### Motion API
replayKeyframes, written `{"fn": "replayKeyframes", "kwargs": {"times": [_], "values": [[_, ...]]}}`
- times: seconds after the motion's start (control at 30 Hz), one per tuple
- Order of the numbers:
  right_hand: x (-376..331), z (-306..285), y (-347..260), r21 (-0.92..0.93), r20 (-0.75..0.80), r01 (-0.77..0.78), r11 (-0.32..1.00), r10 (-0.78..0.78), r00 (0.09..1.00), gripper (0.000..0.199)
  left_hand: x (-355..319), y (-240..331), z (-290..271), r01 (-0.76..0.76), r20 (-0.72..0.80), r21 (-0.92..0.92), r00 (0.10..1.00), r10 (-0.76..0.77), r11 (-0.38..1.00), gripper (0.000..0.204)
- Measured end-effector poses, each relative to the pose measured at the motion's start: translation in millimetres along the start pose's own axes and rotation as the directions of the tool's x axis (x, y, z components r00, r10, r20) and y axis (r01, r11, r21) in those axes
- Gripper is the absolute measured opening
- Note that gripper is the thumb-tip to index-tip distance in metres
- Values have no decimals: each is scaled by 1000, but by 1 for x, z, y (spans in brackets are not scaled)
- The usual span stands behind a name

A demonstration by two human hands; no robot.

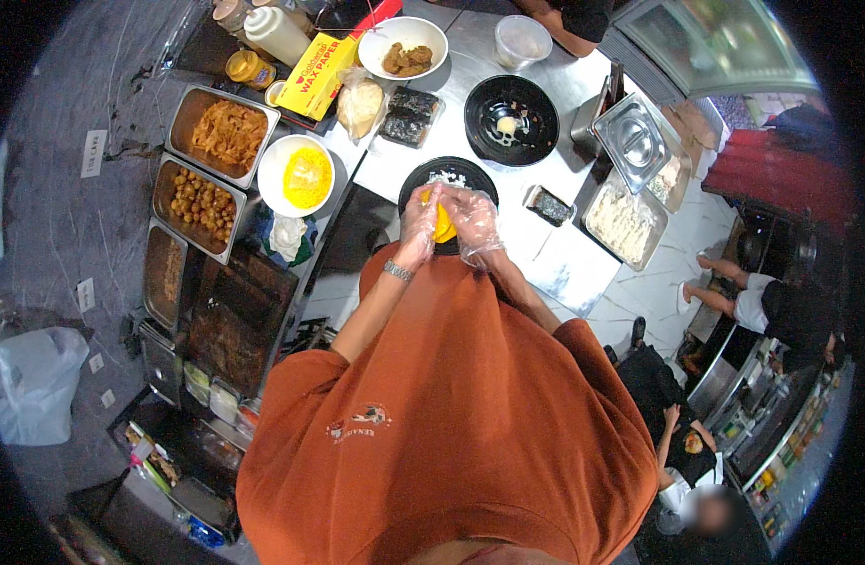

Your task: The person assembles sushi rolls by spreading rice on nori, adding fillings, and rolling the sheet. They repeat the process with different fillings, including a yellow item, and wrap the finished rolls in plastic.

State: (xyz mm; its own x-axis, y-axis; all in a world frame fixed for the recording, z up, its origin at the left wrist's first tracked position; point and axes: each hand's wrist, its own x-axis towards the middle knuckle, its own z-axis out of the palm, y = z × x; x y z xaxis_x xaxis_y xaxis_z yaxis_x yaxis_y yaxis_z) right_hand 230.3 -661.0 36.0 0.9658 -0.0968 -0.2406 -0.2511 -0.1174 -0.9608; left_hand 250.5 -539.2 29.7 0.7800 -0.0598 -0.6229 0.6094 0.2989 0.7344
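Note:
A clear plastic glove covers each of my hands, which meet above a black bowl [409, 181] in front of my chest. Some white rice [446, 177] shows at the bowl's far side. Between my palms is a bright yellow piece of food [443, 224]; its exact kind I cannot make out. My left hand [419, 226], with a metal watch at the wrist, is closed on its left side. Closed on the other side is my right hand [472, 221]. The fingertips come together at the top and partly hide the food.
Right of the bowl lies a dark wrapped block [549, 205]; beyond it stands a steel tray of white shreds [624, 224]. A black plate [536, 99] and white bowl [442, 38] sit farther back. At left are a yellow-filled bowl [280, 155] and food pans [173, 141]. Other people are nearby.

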Motion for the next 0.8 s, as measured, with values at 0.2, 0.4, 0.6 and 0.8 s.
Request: {"fn": "replayKeyframes", "kwargs": {"times": [0.2,0.4,0.6,0.8], "values": [[-5,-3,-20,-305,26,104,947,-101,995,26,6,-3,-6,54,-64,-44,996,-57,998,32],[-16,-1,-30,-392,11,103,914,-107,994,27,14,-14,-6,38,-114,-13,993,-39,999,41],[-24,-21,-48,-451,120,173,876,-133,984,26,11,-2,3,99,-171,39,981,-91,994,44],[-35,-27,-37,-247,105,175,953,-153,983,27,12,-5,1,103,-79,-122,990,-113,987,42]]}}
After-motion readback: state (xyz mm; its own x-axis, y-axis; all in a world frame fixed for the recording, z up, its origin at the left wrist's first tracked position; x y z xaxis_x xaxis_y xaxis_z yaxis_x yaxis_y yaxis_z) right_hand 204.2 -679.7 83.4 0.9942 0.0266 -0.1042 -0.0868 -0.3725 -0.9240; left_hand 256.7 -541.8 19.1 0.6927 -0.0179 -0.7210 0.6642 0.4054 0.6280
